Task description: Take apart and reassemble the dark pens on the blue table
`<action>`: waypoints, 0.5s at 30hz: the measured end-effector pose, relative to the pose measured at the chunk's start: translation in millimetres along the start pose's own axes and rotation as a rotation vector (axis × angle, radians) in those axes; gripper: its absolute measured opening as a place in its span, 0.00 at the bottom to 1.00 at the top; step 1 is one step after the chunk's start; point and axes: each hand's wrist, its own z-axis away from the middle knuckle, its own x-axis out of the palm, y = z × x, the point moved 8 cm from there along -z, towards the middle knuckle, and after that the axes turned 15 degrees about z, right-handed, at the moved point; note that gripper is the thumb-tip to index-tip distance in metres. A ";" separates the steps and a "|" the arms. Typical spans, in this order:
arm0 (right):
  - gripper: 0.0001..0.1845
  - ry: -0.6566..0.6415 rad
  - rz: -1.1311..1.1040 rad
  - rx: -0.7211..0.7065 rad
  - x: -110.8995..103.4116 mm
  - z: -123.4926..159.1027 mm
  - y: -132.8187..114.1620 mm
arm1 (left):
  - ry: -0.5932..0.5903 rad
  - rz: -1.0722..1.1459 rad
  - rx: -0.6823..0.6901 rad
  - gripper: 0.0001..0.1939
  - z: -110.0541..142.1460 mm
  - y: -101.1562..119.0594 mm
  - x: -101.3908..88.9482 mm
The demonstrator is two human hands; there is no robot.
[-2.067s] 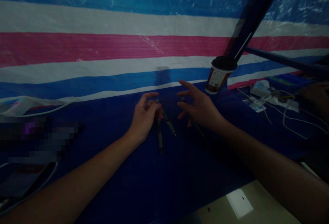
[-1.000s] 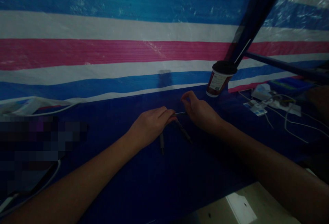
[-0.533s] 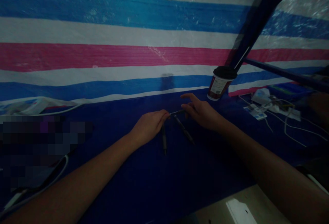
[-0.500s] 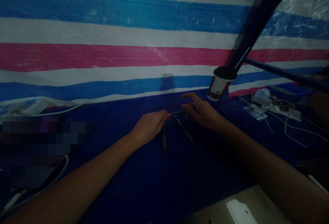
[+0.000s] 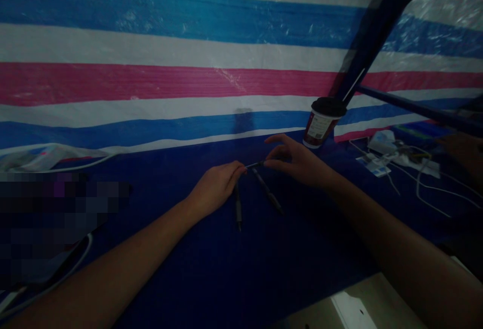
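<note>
A thin dark pen (image 5: pixel 255 165) lies crosswise between my hands, just above the dark blue table cover (image 5: pixel 211 273). My left hand (image 5: pixel 217 188) pinches its left end. My right hand (image 5: pixel 292 162) holds its right end between the fingertips, with the thumb and other fingers spread. Below them, two more dark pens rest on the cover, one upright in the view (image 5: pixel 238 208) and one slanted (image 5: pixel 267 193). Neither touches my hands.
A paper cup with a black lid (image 5: pixel 320 122) stands to the upper right, near a dark metal pole (image 5: pixel 372 32) and a striped tarp wall (image 5: pixel 151 82). White cables and papers (image 5: pixel 400 155) lie further right, where another person's hand (image 5: pixel 462 150) shows. A pixelated patch covers the left.
My open hands have closed in from either side, and a third pen that lay on the cover is now held crosswise between them. The view has tilted slightly.
</note>
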 end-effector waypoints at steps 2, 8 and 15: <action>0.21 -0.012 -0.005 0.008 0.2 0.0 0.1 | -0.002 0.004 -0.011 0.17 -0.1 -0.6 0.1; 0.16 0.023 -0.019 0.022 -1.9 -1.3 1.3 | 0.040 0.035 -0.013 0.15 -0.1 -0.5 -3.9; 0.12 0.186 -0.222 0.056 -20.3 -1.9 1.4 | 0.028 0.113 0.010 0.13 4.3 3.0 -2.3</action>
